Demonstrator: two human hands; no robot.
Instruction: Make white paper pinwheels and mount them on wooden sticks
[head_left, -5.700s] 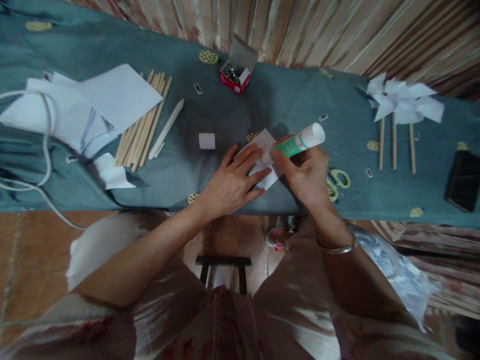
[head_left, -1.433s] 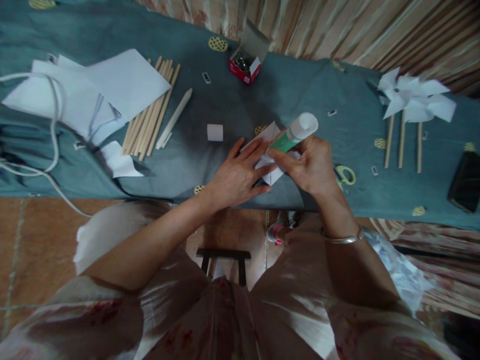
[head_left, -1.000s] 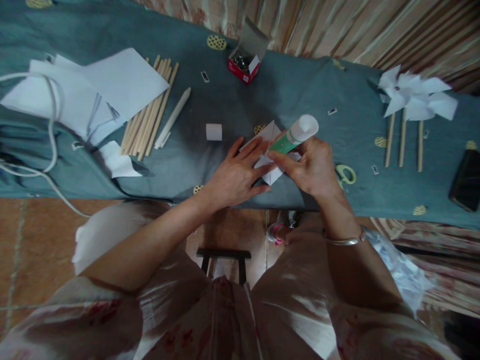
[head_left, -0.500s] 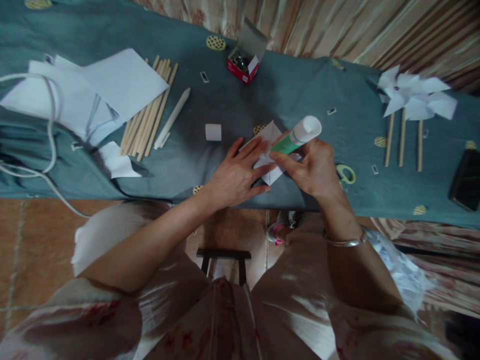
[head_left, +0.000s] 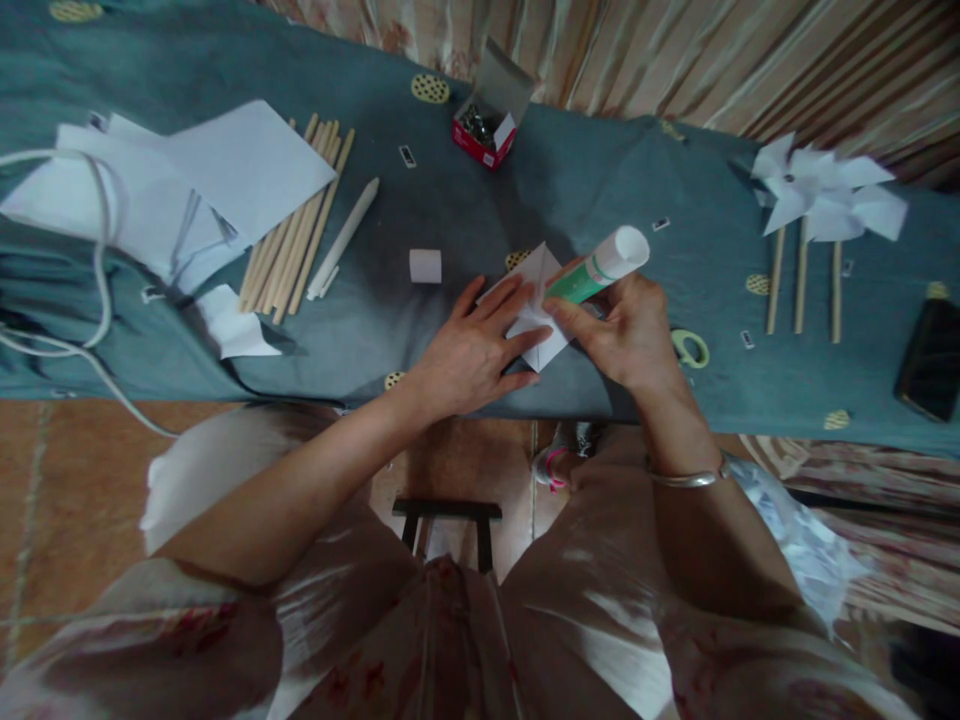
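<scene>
A white square of paper [head_left: 550, 349] with creases lies near the table's front edge. Spread flat over its left side, my left hand [head_left: 480, 350] presses it down with the fingers apart. My right hand [head_left: 626, 325] is wrapped round a green and white glue stick [head_left: 592, 272], tilted so that its lower end meets the paper; the tip itself is hidden by my fingers. The small white cylindrical cap [head_left: 426, 266] lies to the left of the paper. To the right of my right hand is a pale green pair of scissors [head_left: 690, 348], partly covered.
Left are white paper sheets [head_left: 251, 170], wooden sticks [head_left: 330, 205], a white pen [head_left: 345, 235] and a white cable [head_left: 105, 240]. A red box [head_left: 484, 140] of small metal pieces stands at the back. Paper pinwheels [head_left: 825, 190] and a dark phone [head_left: 934, 355] lie right.
The glue stick and my right hand have shifted very slightly to the right over the paper. My left hand stays in place.
</scene>
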